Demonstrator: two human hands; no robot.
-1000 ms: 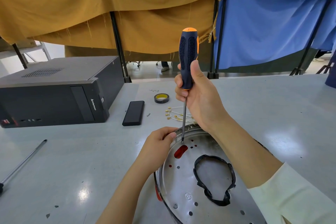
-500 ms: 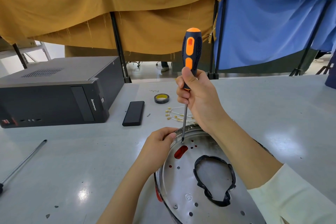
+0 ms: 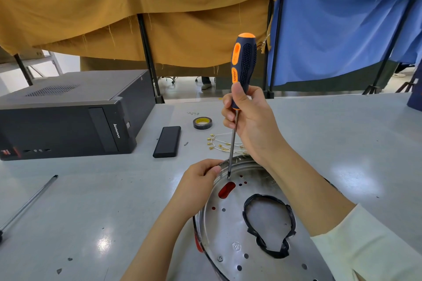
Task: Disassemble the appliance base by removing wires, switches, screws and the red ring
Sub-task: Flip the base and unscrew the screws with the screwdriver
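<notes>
- Where the grey table (image 3: 342, 134) fills the lower frame, the base (image 3: 230, 230) is seen lying at lower centre, a shiny metal disc with its flat face up.
- A black-edged cutout (image 3: 269, 226) is noted in the middle of the disc; red (image 3: 226, 190) shows through an oval slot near the upper rim, and through small holes beside it.
- One screw (image 3: 220, 258) is seen seated near the disc's lower left rim.
- The screwdriver (image 3: 242, 68) is held almost upright at frame centre, orange-and-black handle uppermost; its tip (image 3: 228, 176) is set against the disc just above the red slot.
- The right hand (image 3: 251, 125) is wrapped round the lower end of the handle, thumb laid up along it, fingers curled about the neck and top of the shaft.
- The left hand (image 3: 201, 180) is placed at the disc's upper left rim, fingers curled over the edge and gripping it, just beside the tip.
- Loose white wires (image 3: 219, 143) with brass terminals are seen on the table just above the disc, partly hidden behind the right hand.
- A tape roll (image 3: 202, 123) is noted above the wires, a black slab (image 3: 167, 141) to its left.
- A dark computer case (image 3: 68, 114) is laid on its side at left.
- A thin rod (image 3: 29, 203) lies at lower left.
- Ochre and blue cloths (image 3: 137, 7) are hung across the top of the frame.
</notes>
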